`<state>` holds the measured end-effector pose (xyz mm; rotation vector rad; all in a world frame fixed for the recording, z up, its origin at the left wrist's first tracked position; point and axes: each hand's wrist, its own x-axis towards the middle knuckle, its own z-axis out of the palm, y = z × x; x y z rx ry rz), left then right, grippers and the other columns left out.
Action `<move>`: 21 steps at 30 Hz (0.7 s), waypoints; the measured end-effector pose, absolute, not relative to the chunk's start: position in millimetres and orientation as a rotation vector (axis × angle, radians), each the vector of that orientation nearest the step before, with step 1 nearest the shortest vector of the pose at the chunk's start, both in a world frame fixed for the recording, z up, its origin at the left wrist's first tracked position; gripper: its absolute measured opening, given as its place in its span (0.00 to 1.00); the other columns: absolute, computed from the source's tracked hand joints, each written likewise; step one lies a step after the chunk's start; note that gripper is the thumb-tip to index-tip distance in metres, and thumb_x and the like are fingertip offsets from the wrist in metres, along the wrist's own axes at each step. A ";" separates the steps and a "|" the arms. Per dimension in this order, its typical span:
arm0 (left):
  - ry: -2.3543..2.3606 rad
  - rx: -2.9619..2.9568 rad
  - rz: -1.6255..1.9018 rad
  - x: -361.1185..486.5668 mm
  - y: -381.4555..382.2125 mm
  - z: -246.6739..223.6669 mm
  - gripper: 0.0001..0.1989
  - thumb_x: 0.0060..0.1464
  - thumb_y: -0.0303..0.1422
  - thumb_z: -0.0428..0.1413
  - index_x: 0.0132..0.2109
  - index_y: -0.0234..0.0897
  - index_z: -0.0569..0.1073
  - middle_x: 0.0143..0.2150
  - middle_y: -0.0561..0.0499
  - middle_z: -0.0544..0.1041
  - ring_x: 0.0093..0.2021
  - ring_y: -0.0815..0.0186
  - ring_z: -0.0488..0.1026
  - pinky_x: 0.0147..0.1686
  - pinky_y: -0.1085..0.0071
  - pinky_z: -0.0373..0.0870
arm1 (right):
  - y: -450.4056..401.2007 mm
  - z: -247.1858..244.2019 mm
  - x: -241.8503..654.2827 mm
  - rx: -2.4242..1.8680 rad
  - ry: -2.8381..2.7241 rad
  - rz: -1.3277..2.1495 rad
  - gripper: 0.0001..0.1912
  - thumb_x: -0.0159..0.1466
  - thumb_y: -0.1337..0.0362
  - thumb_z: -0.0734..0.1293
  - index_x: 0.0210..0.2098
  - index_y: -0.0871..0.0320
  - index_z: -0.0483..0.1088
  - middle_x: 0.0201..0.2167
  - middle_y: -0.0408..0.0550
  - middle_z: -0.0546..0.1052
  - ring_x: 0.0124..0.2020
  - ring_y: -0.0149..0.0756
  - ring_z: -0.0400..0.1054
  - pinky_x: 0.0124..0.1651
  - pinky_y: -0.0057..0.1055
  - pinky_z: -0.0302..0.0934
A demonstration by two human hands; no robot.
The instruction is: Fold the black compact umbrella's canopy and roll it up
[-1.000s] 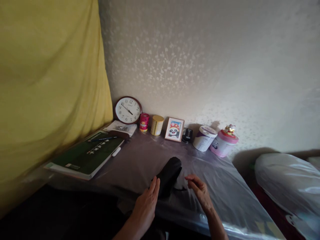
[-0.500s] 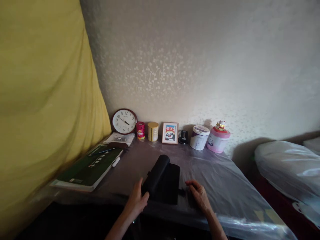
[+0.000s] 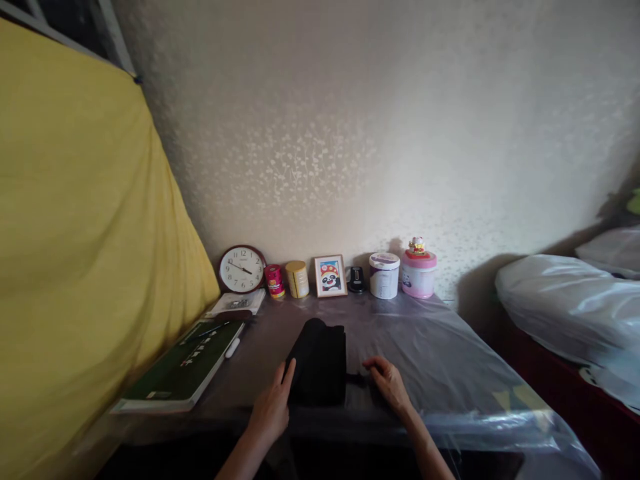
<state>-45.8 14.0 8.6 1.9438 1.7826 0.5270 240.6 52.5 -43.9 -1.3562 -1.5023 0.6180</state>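
A black, partly rolled sheet or pouch [image 3: 320, 363] lies near the front of the table. Its thick rolled side is on the left, and a flat part reaches to the right. My left hand [image 3: 273, 407] grips the lower left of the roll, thumb on top and the other fingers mostly hidden. A short dark strap [image 3: 356, 379] sticks out from the flat part's right edge. By the strap's outer end is my right hand [image 3: 390, 383], its fingers bent together; whether the strap end is between them is too dark to tell.
To the left lie a green book [image 3: 185, 367] with a pen on it and a white stick-like object [image 3: 233, 347]. Along the wall stand a clock [image 3: 243, 269], a red can [image 3: 275, 281], a yellow-lidded can [image 3: 298, 280], a panda picture [image 3: 331, 277] and two tubs [image 3: 384, 277].
The camera view has tilted and shifted. My left hand's thumb now lies higher along the roll. My right hand is a little closer to the black piece and its strap.
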 end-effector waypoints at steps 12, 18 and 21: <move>1.566 1.741 0.664 -52.5 5.8 27.8 0.21 0.51 0.40 0.48 0.50 0.35 0.63 0.33 0.49 0.74 0.30 0.63 0.74 0.31 0.68 0.69 | 51.0 -43.9 242.3 -1.269 -1.441 0.526 0.12 0.52 0.64 0.58 0.29 0.56 0.73 0.28 0.47 0.76 0.33 0.38 0.69 0.39 0.32 0.62; 1.586 1.866 0.752 -41.5 9.7 30.6 0.35 0.43 0.25 0.52 0.60 0.42 0.53 0.58 0.43 0.62 0.48 0.61 0.70 0.47 0.67 0.63 | 44.3 -37.0 238.2 -1.337 -1.495 0.226 0.12 0.56 0.66 0.56 0.29 0.57 0.71 0.27 0.47 0.72 0.29 0.35 0.67 0.35 0.28 0.59; 1.554 1.787 0.651 -44.1 15.7 31.1 0.25 0.51 0.31 0.46 0.57 0.34 0.56 0.39 0.46 0.74 0.30 0.65 0.74 0.31 0.70 0.68 | 41.0 -34.7 235.1 -1.370 -1.535 0.176 0.13 0.57 0.67 0.55 0.30 0.58 0.71 0.29 0.48 0.72 0.29 0.34 0.67 0.34 0.27 0.59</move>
